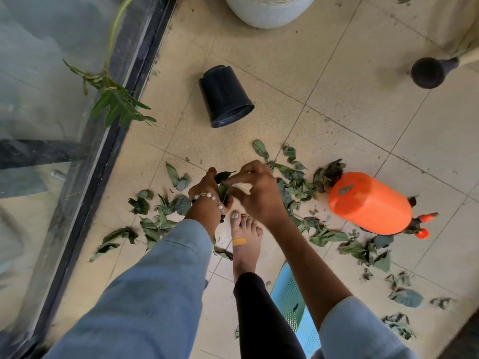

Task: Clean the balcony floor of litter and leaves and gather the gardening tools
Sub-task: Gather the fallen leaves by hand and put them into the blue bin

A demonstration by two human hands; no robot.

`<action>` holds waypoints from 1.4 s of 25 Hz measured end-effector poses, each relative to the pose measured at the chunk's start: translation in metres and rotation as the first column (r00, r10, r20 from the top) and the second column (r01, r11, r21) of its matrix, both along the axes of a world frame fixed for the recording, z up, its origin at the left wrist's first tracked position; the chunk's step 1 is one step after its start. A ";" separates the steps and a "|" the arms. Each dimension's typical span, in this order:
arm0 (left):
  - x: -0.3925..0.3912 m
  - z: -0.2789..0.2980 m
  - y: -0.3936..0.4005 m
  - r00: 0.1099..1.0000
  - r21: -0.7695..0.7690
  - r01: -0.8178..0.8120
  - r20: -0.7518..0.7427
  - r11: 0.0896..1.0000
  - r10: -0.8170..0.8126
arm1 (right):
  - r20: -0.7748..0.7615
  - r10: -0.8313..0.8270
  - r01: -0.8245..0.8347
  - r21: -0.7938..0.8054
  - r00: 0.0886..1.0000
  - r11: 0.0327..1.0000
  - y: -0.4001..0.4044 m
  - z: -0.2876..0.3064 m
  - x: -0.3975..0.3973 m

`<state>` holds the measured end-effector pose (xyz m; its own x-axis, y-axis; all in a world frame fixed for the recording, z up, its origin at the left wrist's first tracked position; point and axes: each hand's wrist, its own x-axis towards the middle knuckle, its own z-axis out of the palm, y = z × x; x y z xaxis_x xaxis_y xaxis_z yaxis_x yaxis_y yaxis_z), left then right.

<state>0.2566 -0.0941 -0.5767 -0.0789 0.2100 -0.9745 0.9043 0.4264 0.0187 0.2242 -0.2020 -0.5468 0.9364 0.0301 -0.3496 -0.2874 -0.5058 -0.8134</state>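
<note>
Wilted green leaves lie scattered over the beige floor tiles in front of my bare foot. My left hand, with a bead bracelet at the wrist, grips a small bunch of leaves. My right hand is right beside it, its curled fingers pinching the same bunch at the top. An orange spray bottle lies on its side to the right of my hands. A black plastic pot lies tipped over farther ahead.
A glass railing with a dark frame runs along the left, with a green sprig hanging in front of it. A large white planter stands at the top. A dark watering-can spout is at right. A light-blue plastic piece lies under my right arm.
</note>
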 end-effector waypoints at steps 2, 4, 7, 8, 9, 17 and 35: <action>0.007 -0.002 0.004 0.999 0.046 0.039 0.001 0.998 -0.039 | -0.261 -0.247 0.279 0.094 0.933 0.956 -0.027 -0.013 0.014; 0.005 -0.010 0.014 0.994 0.100 0.103 0.026 0.990 -0.106 | -0.302 -0.448 0.396 -0.221 0.841 0.891 -0.058 -0.047 0.018; -0.004 -0.034 0.025 0.988 0.092 0.140 0.051 0.986 -0.145 | -0.307 -0.478 0.284 -0.507 0.823 0.814 -0.089 -0.097 0.015; -0.007 -0.044 0.027 0.986 0.073 0.142 0.079 0.987 -0.148 | -0.338 -0.428 0.228 -0.495 0.838 0.838 -0.092 -0.112 0.013; -0.010 -0.051 0.028 0.983 0.061 0.148 0.101 0.987 -0.153 | -0.350 -0.350 0.148 -0.491 0.869 0.858 -0.093 -0.127 0.012; -0.018 -0.094 0.058 0.987 -0.096 0.055 0.156 0.994 -0.040 | -0.068 -0.275 0.165 -0.655 0.959 0.738 -0.096 -0.184 0.007; -0.052 -0.045 0.072 0.980 -0.266 -0.141 0.098 0.954 0.172 | -0.114 -0.261 0.262 -0.006 0.959 0.965 0.000 -0.120 0.003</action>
<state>0.2049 -0.0218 -0.6213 0.0287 -0.0537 -0.9981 0.8237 0.5669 -0.0068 0.2270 -0.2020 -0.6671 0.8665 -0.2067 -0.4544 -0.4989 -0.3933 -0.7723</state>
